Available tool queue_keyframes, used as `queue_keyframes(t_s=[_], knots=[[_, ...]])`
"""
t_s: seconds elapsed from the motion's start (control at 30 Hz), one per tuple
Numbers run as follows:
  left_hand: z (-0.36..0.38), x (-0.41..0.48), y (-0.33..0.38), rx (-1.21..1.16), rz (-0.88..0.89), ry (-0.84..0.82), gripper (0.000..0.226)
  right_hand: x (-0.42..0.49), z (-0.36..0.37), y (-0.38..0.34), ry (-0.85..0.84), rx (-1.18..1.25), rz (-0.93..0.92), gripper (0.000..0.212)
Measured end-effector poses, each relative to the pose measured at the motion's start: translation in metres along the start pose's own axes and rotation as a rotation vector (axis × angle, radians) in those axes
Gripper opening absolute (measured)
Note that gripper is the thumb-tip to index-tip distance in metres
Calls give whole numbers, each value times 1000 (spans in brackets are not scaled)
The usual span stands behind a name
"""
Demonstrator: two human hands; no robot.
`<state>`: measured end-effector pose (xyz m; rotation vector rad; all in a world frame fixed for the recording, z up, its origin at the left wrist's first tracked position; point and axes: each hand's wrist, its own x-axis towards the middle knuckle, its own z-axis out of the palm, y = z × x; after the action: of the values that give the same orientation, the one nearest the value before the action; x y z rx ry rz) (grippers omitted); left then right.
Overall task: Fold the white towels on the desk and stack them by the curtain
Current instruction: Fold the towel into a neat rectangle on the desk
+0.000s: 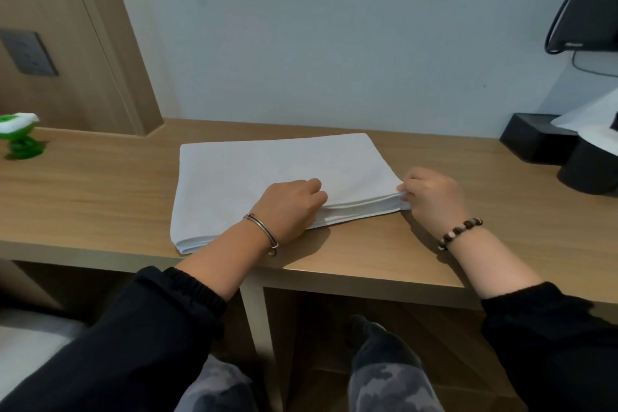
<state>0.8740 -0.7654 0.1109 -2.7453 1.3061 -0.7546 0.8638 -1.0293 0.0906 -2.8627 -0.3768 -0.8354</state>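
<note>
Far on the left, a grey wall socket sits in a brown wooden panel. Below it, a small green and white thing stands on the left end of the wooden desk. It is blurry, so I cannot tell what it is.

Next comes the white towel. It lies flat in the middle of the desk, folded into a neat shape with many layers. Its far edge is near the pale wall and its near edge is close to the front of the desk.

The left hand rests on the near edge of the towel. Its fingers are curled and grip the top layers there, which lift a little beside it. A silver bangle sits on that wrist.

Just to the right, the right hand pinches the near right corner of the towel between its thumb and fingers. A bead bracelet is on that wrist. Both arms wear black sleeves.

Further right, a black box stands on the desk by the wall, with white paper sticking out of it. Above it, a black thing with cords hangs on the wall.
</note>
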Motion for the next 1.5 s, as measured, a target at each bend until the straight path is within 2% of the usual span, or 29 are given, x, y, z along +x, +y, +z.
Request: queue_keyframes(t_s=[0.07,0.13,0.2,0.3,0.57,0.73,0.87,1.03,1.1,1.27,1.33,1.4,1.47,1.5], knots=[[-2,1,-2,21,-1,19,35,6,-3,-2,69,15,-43,11],[0,2,-1,23,13,-11,34,13,-1,-1,-34,-39,-44,7],[7,0,0,7,22,-55,27,12,4,6,-155,-93,-14,12],[21,0,-2,-21,-33,-77,9,5,7,9,-176,-105,-5,15],[30,-1,-7,-70,-106,-96,18,13,1,6,-322,-101,56,19],[32,-6,-14,-173,-201,-67,26,24,-2,-7,-437,-235,76,28],[30,-6,-17,-118,-229,-82,26,34,-3,-18,-498,-361,110,36],[22,-8,-10,121,-110,-212,18,39,-3,-38,-526,-531,82,27],[13,-11,-11,160,-21,-191,13,38,-2,-44,-532,-586,66,31],[-3,-29,-21,219,75,-156,27,34,7,-53,-523,-654,73,32],[-8,-35,-24,185,83,-131,33,32,9,-55,-507,-657,82,32],[-7,-42,-28,125,75,-129,30,31,9,-54,-499,-655,93,34],[-3,-50,-31,-42,-22,-156,16,29,8,-50,-497,-646,110,33],[1,-54,-34,-139,-106,-143,19,28,7,-49,-495,-636,120,30]])
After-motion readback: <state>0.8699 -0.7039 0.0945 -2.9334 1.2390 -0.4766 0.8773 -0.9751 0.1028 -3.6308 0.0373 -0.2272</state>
